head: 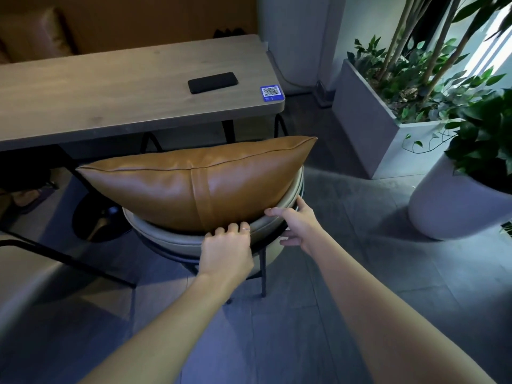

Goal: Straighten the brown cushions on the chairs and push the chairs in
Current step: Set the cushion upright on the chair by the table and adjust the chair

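A brown leather cushion [194, 184] stands upright on a chair, leaning against its curved grey backrest [171, 239]. The chair's front is tucked partly under the wooden table [110, 90]. My left hand [227, 248] is curled over the top rim of the backrest at its middle, fingers touching the cushion's lower edge. My right hand [295, 224] grips the backrest rim further right, thumb on top and fingers below. The chair's seat is hidden behind the cushion.
A black phone [212, 82] and a blue QR sticker [272, 92] lie on the table. A grey planter box [368, 128] and a round white pot [454, 209] with plants stand to the right. Another chair's edge [33, 275] shows at the left.
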Tool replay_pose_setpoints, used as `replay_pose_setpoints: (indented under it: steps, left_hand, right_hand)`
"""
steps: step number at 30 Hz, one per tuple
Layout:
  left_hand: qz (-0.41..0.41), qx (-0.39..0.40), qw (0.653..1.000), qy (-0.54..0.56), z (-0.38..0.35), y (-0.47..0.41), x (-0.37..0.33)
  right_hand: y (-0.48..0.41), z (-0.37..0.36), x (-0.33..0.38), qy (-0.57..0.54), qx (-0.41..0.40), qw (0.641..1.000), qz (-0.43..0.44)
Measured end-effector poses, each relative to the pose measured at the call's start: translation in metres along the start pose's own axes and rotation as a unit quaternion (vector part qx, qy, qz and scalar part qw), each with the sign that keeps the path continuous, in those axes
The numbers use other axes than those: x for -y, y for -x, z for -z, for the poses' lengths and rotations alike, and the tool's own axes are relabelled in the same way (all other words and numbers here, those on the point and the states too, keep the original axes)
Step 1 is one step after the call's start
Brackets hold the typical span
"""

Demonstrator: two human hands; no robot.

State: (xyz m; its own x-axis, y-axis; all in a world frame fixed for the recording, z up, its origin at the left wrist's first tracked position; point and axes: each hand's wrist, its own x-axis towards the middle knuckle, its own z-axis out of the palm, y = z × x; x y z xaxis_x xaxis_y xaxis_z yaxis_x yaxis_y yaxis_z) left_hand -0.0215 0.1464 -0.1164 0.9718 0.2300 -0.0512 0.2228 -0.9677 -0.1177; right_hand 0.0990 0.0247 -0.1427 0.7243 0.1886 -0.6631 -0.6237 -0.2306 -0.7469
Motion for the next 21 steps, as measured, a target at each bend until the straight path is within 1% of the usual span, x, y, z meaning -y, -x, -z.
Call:
replay_pose_setpoints:
  steps: [3, 8, 13, 18, 21]
  left_hand:
    - [-0.033, -0.031, 0.999, 0.012, 0.006, -0.008, -0.03]
    - [-0.014, 0.004, 1.0, -0.005, 0.018, -0.037, -0.063]
    - [0.003, 0.041, 0.999, -0.02, 0.021, -0.061, -0.07]
    - [-0.004, 0.037, 0.999, 0.001, 0.023, -0.067, -0.067]
    - [0.002, 0.038, 0.999, 0.008, 0.026, -0.067, -0.065]
  right_hand:
    - [-0.006, 0.01, -0.001, -0.016, 0.002, 1.0, -0.004]
    - [-0.019, 0.022, 0.009, -0.021, -0.025, 0.999, 0.019]
    - [-0.033, 0.02, 0.023, -0.017, -0.026, 0.999, 0.041]
    - [-0.039, 0.021, 0.026, -0.031, -0.007, 0.999, 0.041]
    - [-0.041, 0.02, 0.023, -0.035, -0.008, 0.999, 0.04]
